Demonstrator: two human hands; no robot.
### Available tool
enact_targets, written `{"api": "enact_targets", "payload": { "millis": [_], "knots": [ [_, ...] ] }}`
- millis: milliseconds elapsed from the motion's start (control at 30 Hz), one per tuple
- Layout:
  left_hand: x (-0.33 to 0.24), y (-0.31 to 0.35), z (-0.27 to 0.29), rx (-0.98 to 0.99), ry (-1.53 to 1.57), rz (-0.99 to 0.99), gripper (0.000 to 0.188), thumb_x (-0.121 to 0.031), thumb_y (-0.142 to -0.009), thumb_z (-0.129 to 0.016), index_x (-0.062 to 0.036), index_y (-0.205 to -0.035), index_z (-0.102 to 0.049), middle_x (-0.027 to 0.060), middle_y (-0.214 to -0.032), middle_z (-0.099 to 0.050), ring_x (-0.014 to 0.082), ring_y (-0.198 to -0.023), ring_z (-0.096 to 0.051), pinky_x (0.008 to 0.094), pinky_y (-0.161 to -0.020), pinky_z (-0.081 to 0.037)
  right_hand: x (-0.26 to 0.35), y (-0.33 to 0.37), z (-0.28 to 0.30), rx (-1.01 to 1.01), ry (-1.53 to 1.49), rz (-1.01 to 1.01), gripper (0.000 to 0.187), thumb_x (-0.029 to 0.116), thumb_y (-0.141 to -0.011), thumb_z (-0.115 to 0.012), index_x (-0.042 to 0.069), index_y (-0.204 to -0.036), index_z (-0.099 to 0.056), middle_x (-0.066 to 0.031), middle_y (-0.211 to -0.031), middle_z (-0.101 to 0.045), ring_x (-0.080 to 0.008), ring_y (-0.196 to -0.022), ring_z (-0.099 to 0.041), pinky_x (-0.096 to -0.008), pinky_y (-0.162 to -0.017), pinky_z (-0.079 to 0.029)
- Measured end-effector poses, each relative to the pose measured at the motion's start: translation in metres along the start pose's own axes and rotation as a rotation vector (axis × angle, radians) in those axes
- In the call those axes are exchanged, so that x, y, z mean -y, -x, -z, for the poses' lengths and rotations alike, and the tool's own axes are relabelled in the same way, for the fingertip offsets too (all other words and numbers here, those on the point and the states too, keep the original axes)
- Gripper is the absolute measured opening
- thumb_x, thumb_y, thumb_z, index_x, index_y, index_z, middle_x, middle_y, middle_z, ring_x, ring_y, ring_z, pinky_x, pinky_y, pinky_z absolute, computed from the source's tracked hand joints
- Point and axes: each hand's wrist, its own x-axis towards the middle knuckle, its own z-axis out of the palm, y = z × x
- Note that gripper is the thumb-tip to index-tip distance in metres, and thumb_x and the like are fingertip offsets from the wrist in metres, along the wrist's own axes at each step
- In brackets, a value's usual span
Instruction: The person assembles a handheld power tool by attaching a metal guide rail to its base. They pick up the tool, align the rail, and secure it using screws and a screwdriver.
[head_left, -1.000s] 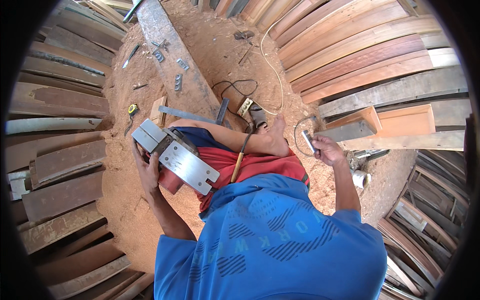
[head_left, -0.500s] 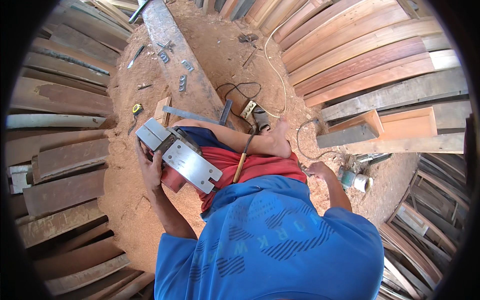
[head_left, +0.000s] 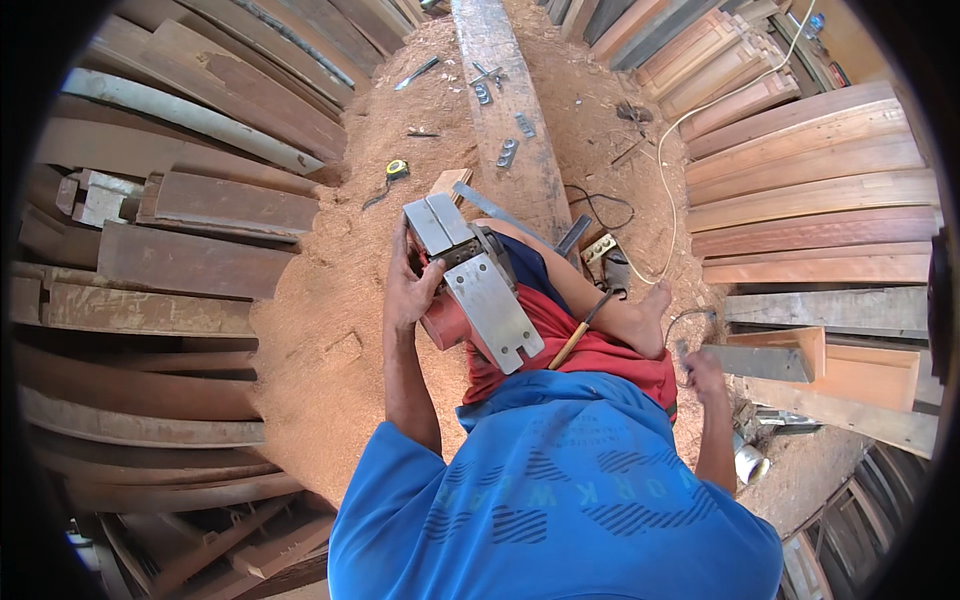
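My left hand (head_left: 413, 290) is wrapped around the side of a red electric planer (head_left: 492, 310). The tool rests tilted on my lap with its two-part metal sole turned up. Away to the right, beyond my knee, my right hand (head_left: 706, 376) is raised and slightly blurred. Its fingers are curled around a small grey thing whose kind I cannot make out. Across my red shorts lies a chisel-like tool with a wooden handle (head_left: 568, 347). A metal try square (head_left: 573, 235) leans past my thigh, near a small wooden block (head_left: 450, 184).
A long plank (head_left: 535, 165) runs ahead, carrying small metal parts (head_left: 507, 153). On the sawdust floor lie a yellow tape measure (head_left: 397, 170) and a knife-like tool (head_left: 418, 72). A power strip (head_left: 599, 248) with cords sits by my foot. Stacked boards (head_left: 200, 260) line both sides.
The view has swung left, so the scene sits further right. My right hand has lifted away from beside my hip, outward to the right. My left hand keeps its hold on the planer.
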Motion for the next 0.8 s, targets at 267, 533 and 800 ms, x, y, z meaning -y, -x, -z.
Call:
{"api": "enact_targets", "payload": {
  "millis": [267, 533, 800],
  "knots": [
    [-0.017, 0.004, 0.008, 0.162, 0.114, 0.059, 0.094, -0.003, -0.081, -0.064, -0.0021, -0.158, -0.011, 0.0191, -0.128, -0.059, 0.0241, -0.114, -0.06, 0.037, -0.098, -0.047, 0.188, 0.048, -0.073, 0.51, -0.724, 0.426, 0.027, 0.011, -0.092, -0.067, 0.007, -0.117, -0.059, 0.0017, -0.088, -0.06, -0.006, -0.076, -0.057, -0.0237, -0.067, -0.049],
    [-0.025, 0.003, 0.01, 0.063, 0.037, 0.217, 0.09, 0.003, -0.083, -0.057, -0.0062, -0.159, -0.011, 0.0169, -0.12, -0.064, 0.0176, -0.097, -0.064, 0.0282, -0.08, -0.053, 0.224, 0.045, -0.195, 0.773, -0.345, 0.687, 0.019, 0.005, -0.09, -0.068, 0.004, -0.109, -0.065, -0.0003, -0.099, -0.067, -0.0064, -0.088, -0.06, -0.0231, -0.079, -0.049],
    [-0.011, -0.002, 0.0, -0.037, 0.088, 0.253, 0.087, 0.006, -0.08, -0.052, -0.0039, -0.158, -0.015, 0.0158, -0.136, -0.056, 0.0216, -0.117, -0.058, 0.0344, -0.102, -0.045, 0.241, 0.041, -0.244, 0.811, -0.313, 0.676, 0.027, 0.007, -0.095, -0.063, 0.0, -0.12, -0.067, 0.0046, -0.084, -0.063, -0.0022, -0.072, -0.052, -0.0189, -0.066, -0.044]
  ]
}}
